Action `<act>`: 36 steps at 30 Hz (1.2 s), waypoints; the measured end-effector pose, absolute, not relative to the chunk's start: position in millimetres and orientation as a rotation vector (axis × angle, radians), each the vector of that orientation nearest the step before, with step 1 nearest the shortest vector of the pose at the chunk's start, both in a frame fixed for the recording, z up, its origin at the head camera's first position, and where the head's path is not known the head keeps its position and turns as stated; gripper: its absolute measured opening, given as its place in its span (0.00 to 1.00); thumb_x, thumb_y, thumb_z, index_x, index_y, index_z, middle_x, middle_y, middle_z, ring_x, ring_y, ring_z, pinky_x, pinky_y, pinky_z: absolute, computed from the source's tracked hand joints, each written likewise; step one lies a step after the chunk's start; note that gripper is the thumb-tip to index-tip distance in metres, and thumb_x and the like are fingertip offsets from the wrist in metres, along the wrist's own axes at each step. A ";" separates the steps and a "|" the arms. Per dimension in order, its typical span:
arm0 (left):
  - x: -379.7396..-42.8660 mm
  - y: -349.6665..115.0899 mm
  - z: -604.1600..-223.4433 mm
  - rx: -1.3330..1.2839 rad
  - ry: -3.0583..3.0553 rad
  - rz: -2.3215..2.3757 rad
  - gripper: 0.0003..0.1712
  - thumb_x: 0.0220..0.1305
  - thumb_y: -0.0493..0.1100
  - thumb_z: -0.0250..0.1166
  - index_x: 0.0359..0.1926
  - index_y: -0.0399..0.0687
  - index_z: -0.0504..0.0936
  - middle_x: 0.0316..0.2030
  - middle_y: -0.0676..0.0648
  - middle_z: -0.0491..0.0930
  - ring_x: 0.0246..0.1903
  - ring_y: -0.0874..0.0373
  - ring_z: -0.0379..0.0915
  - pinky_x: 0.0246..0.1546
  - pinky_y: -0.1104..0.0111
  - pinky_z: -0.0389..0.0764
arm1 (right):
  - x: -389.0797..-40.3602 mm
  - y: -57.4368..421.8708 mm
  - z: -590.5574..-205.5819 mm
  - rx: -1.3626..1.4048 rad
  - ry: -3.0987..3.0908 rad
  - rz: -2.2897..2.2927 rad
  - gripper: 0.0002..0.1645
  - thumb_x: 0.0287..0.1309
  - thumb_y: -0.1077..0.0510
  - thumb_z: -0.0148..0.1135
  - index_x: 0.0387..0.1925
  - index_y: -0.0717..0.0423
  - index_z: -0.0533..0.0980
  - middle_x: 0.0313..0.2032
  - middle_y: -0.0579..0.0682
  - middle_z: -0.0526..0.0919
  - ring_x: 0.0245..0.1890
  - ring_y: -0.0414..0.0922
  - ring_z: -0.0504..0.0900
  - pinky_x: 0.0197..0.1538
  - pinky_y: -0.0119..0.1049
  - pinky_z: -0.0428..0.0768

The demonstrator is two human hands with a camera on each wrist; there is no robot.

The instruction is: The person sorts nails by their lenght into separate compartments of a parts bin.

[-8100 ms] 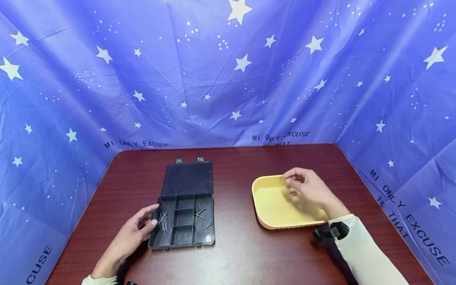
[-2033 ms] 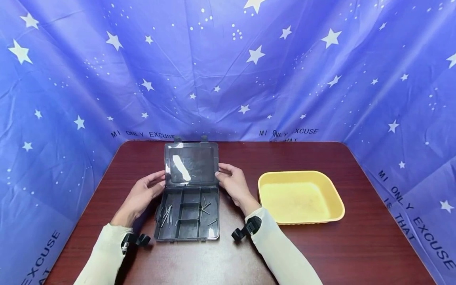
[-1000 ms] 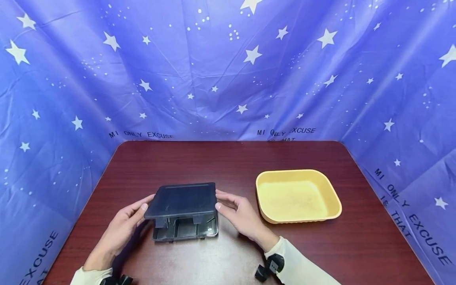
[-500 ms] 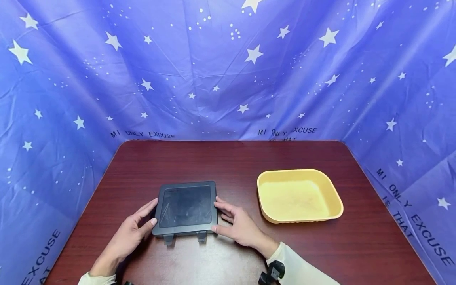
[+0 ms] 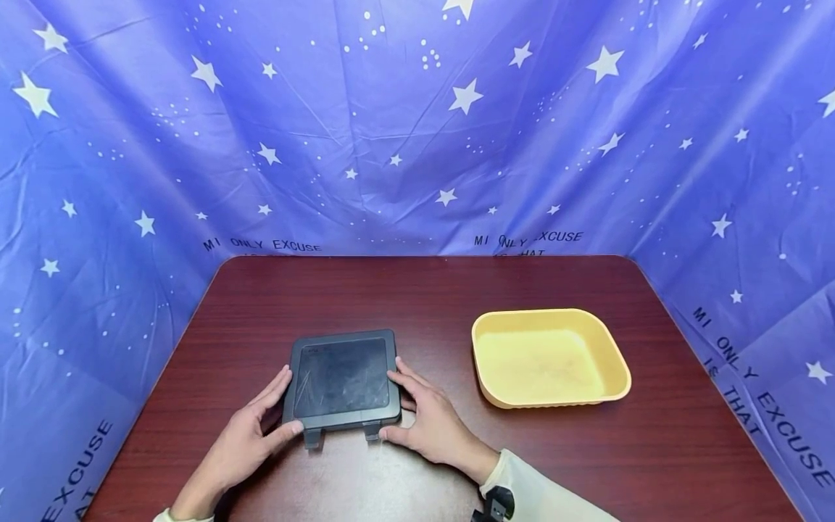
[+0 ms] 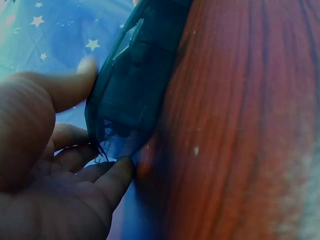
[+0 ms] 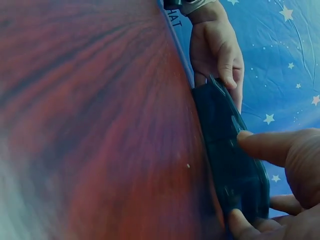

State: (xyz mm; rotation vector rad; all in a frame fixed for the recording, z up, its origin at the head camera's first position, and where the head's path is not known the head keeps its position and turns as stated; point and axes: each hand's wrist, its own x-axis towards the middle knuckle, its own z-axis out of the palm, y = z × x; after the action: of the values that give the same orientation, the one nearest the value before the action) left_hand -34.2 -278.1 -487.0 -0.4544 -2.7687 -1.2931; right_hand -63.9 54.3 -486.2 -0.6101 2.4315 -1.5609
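Observation:
A dark plastic compartment box lies on the table with its lid down, and thin nails show faintly through the lid at the left. Both front latches hang out past the front edge. My left hand holds the left side, its thumb at the front left corner. On the other side my right hand holds the box, fingers along the right edge and thumb beside the right latch. In the left wrist view, thumb and fingers span the box's side wall. The right wrist view shows the opposite end wall between thumb and fingertips.
A yellow tray stands right of the box, past my right hand. The reddish-brown table has a rounded back edge, and a blue star-patterned curtain hangs behind it and along both sides.
The right hand left the yellow tray for the box. Both hands swung the raised lid forward and down over the compartments. Lately both thumbs have shifted toward the box's front edge.

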 end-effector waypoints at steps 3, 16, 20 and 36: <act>-31.9 -273.2 -488.9 -0.450 -2.775 -1.275 0.62 0.54 0.53 0.83 0.82 0.41 0.59 0.82 0.36 0.56 0.75 0.84 0.44 0.65 0.94 0.51 | -63.3 53.9 -487.5 -0.614 2.454 -1.559 0.53 0.49 0.55 0.86 0.75 0.59 0.69 0.82 0.54 0.59 0.61 0.48 0.85 0.62 0.33 0.81; -22.4 -260.9 -488.6 -0.316 -2.857 -1.012 0.70 0.46 0.58 0.86 0.82 0.39 0.58 0.81 0.35 0.57 0.77 0.50 0.57 0.63 0.96 0.45 | -57.6 43.4 -488.6 -0.559 2.522 -1.466 0.54 0.50 0.54 0.84 0.76 0.54 0.68 0.80 0.59 0.62 0.56 0.45 0.88 0.63 0.38 0.82; -23.2 -257.3 -488.9 -0.292 -2.846 -0.966 0.69 0.45 0.55 0.88 0.81 0.36 0.60 0.80 0.33 0.59 0.74 0.36 0.63 0.64 0.96 0.44 | -56.9 39.7 -488.8 -0.535 2.642 -1.368 0.53 0.48 0.51 0.85 0.74 0.51 0.69 0.79 0.56 0.66 0.51 0.41 0.90 0.65 0.46 0.81; -26.3 -248.6 -487.6 -0.197 -2.893 -0.913 0.67 0.48 0.52 0.86 0.82 0.37 0.59 0.79 0.31 0.59 0.74 0.36 0.65 0.68 0.88 0.55 | -59.6 35.6 -494.8 -0.481 2.720 -1.429 0.50 0.42 0.51 0.89 0.69 0.50 0.76 0.72 0.59 0.75 0.47 0.45 0.92 0.54 0.38 0.87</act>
State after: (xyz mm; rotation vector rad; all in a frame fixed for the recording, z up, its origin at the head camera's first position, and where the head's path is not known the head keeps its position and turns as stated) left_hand -26.3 -248.6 -487.6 -0.1968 -2.8925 -0.9130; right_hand -59.6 35.6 -494.8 -0.4809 2.7195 -1.4286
